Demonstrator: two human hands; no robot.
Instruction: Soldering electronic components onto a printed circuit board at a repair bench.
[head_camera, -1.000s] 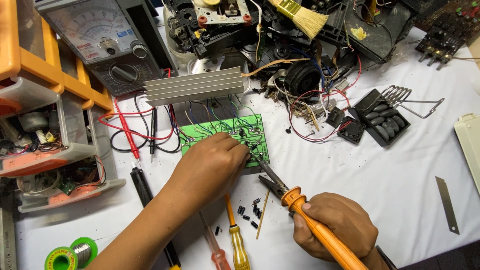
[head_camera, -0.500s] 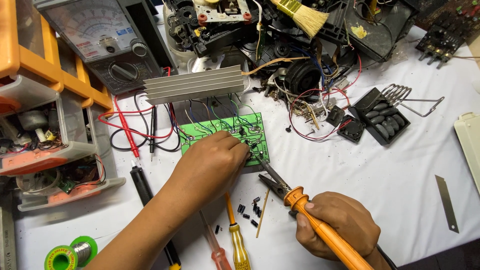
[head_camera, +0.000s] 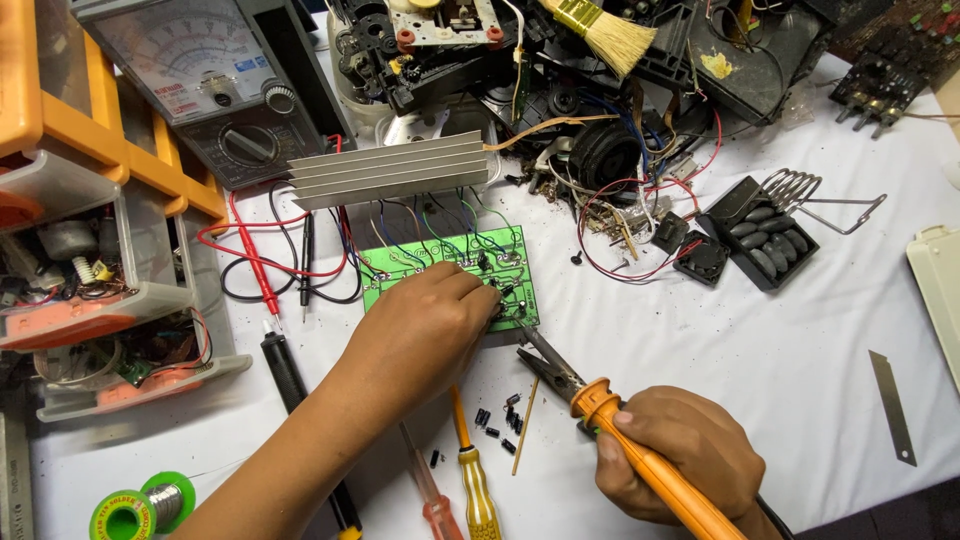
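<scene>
- Head view, hands: the left hand (head_camera: 425, 325) lies palm-down on the green circuit board (head_camera: 440, 262), fingers curled together at the board's lower right corner, pinching a small dark part there; what exactly is pinched cannot be told.
- The right hand (head_camera: 675, 455) is closed in a fist around the orange handle of the soldering iron (head_camera: 640, 450). The iron's metal tip points up and left, ending just beside the left fingertips at the board's edge.
- Board location: the circuit board lies flat on the white table cover (head_camera: 700, 340), centre of the view. Coloured wires run from its far edge to the ribbed aluminium heat sink (head_camera: 390, 170) just behind it.
- Near the hands: small black components (head_camera: 495, 420) are scattered between the two hands. Two screwdrivers (head_camera: 470, 470), one yellow and one red, lie beside the left forearm.
- Left side: an analogue multimeter (head_camera: 215, 85) with red and black probe leads, an orange parts drawer unit (head_camera: 90, 260), and a green solder spool (head_camera: 140, 510).
- Far side: dismantled electronics, a brush (head_camera: 600, 30), and a black battery holder (head_camera: 765, 240) well apart from the hands.
</scene>
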